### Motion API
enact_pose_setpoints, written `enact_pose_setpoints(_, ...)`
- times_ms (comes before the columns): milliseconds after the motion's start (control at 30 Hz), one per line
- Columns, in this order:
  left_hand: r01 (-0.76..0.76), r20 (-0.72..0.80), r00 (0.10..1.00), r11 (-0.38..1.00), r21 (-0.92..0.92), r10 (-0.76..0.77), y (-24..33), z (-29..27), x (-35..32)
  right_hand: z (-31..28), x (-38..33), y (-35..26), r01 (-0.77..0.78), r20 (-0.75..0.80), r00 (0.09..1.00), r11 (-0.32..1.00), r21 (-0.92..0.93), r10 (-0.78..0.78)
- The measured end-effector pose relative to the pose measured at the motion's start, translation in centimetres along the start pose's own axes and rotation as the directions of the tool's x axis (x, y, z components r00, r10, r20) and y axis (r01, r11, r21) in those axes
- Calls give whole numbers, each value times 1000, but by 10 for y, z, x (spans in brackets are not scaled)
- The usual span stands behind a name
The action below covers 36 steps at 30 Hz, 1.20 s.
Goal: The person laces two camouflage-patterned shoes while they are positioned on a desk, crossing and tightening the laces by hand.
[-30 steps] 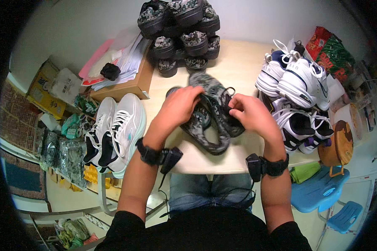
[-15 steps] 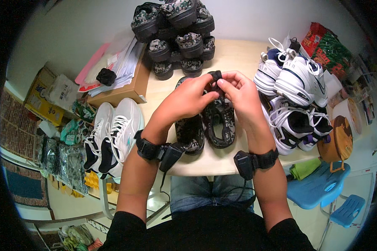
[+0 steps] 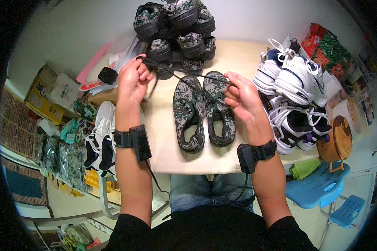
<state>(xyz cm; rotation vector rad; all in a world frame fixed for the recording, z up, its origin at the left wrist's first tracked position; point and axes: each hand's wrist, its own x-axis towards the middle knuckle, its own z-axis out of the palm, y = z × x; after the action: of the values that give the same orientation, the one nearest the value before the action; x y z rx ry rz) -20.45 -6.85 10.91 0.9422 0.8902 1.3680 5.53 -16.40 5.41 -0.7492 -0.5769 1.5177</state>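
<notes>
Swung well out to the left since half a second ago, my left hand (image 3: pixel 134 79) no longer meets my right hand (image 3: pixel 244 96) above the shoes; the right has shifted only slightly. Both hands have curled fingers and pinch a thin black shoelace (image 3: pixel 167 67), which stretches between them over the toes, with a loose end hanging below the left one. I cannot tell exactly where it joins the footwear.

Below it, I have two low fabric shoes in grey, black and green pixel camouflage, the left shoe (image 3: pixel 182 121) and the right shoe (image 3: pixel 219 100), side by side on the pale wooden tabletop (image 3: pixel 159 154), toes pointing away from me. Behind them rises a stack of black-soled camouflage shoes (image 3: pixel 192 45). White sneakers with dark trim (image 3: pixel 297 81) are piled to the right. At my left, pale grey mesh running shoes with white laces (image 3: pixel 104 119) stand partly hidden behind the left forearm.
</notes>
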Motion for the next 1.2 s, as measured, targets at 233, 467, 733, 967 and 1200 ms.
enact_pose_setpoints(233, 60, 128, 991, 951, -303, -22, 4, -17, 13, -34, 20, 10, 120, -85, 992, 858, 499, -90)
enact_pose_setpoints(467, -418, -376, 850, 907, -55, 369, 0, -4, 7, -22, 21, 20, 240, -236, 950, 961, 134, -205)
enact_pose_setpoints(733, -62, 610, 746, 884, 463, -267, -3, 49, -40, 20, -2, -2, 412, 328, 790, 52, -910, -519)
enact_pose_setpoints(967, 117, 647, 673, 915, 386, -359, -14, 76, -37, 31, 14, 6, 447, 348, 889, 727, -521, -297)
enact_pose_setpoints(1200, -144, 262, 956, 570, 809, -130, -50, 40, -19, 0, 28, 6, 704, -83, 299, 279, -653, -950)
